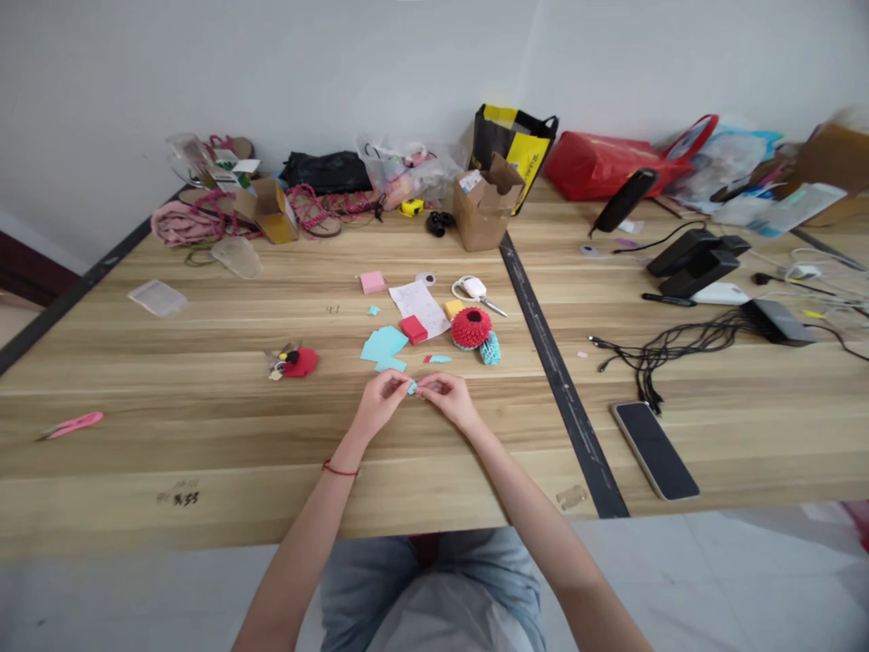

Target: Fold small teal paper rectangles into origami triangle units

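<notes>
Between my fingertips is a small piece of light-blue paper (412, 388). My left hand (381, 398) pinches it from one side, and my right hand (444, 397) pinches it from the other. Its exact folds are too small to make out. Just beyond my hands lie loose light-blue paper sheets (384, 344) and a short light-blue and red strip (438, 359). A red paper stack (414, 329) rests on a printed white sheet (424, 303). To the right stand a round red folded-paper piece (471, 328) and a light-blue folded-paper piece (490, 349).
Pink-handled snips (71, 426) lie far left, and a red piece with keys (295, 362) sits nearer. A black strip (557, 371) crosses the table. Right of it are a phone (655, 451) and bundled cables (652, 353). Bags and a cardboard box (485, 213) line the back.
</notes>
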`<action>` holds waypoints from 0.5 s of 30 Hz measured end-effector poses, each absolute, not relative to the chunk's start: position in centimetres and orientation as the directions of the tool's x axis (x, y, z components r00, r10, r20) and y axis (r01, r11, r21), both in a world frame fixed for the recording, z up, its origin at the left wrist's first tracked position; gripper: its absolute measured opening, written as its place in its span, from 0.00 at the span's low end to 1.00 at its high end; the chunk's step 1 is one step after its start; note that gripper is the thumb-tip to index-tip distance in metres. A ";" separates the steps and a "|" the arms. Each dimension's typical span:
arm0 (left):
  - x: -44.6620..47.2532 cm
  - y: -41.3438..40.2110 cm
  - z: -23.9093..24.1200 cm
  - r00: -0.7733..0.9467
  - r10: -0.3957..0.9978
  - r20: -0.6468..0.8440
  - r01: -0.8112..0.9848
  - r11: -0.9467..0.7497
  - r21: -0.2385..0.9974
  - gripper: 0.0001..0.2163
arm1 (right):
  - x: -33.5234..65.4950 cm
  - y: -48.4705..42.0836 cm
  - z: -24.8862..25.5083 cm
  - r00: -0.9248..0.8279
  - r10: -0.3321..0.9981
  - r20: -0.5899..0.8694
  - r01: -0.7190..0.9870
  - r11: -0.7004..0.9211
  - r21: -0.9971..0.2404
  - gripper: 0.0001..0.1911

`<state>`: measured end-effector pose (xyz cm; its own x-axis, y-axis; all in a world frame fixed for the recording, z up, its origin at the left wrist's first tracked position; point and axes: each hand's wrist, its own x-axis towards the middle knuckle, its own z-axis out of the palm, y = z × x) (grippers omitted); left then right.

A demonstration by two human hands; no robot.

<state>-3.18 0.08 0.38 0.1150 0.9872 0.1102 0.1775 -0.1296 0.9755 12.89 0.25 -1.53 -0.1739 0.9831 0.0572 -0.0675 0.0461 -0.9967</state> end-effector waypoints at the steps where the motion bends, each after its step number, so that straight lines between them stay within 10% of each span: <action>1: -3.2 0.0 0.4 0.115 0.986 0.123 0.202 -0.144 0.969 0.08 | 12.9 0.3 -1.5 -0.175 0.983 0.061 -0.056 0.052 -0.997 0.11; 15: -3.1 -0.2 0.2 0.044 0.976 0.215 0.294 -0.219 0.930 0.08 | 12.6 0.3 -1.4 -0.191 0.981 0.014 -0.169 -0.019 -0.985 0.16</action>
<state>-3.15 -0.24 0.19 0.0437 0.9755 0.2155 0.2939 -0.2187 0.9305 12.58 0.34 -1.39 -0.1911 0.9815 0.0141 -0.1691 -0.0187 -0.9854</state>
